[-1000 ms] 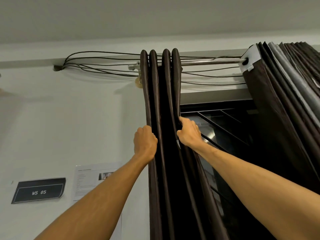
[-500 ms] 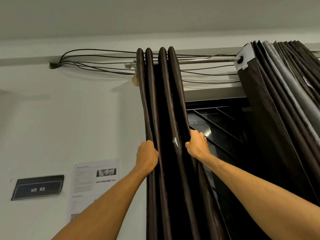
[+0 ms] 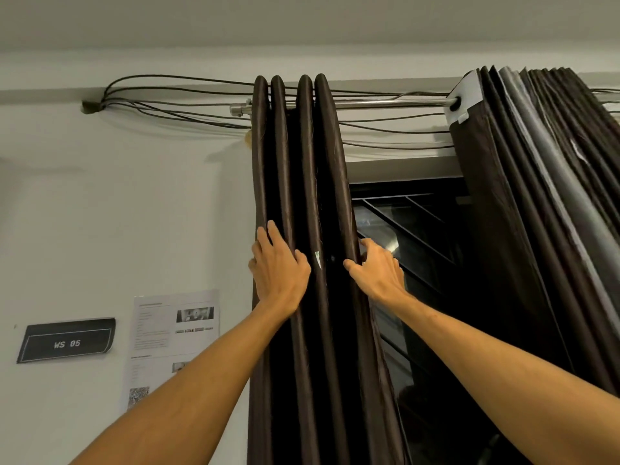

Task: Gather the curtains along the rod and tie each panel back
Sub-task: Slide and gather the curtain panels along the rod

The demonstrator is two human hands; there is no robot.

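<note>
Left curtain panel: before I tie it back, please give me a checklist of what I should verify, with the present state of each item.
1. Folds of the left curtain panel packed at the left end of the curtain rod: ok.
2. Grip of the right hand on the window-side fold: ok.
3. Grip of the left hand: not ok, its fingers lie straight on the folds.
4. Tie-back at hand: cannot tell, none in view.
5. Gathering of the right curtain panel: ok, bunched at the right.
6. Fabric free of the cables: cannot tell, they pass behind the panel.
</note>
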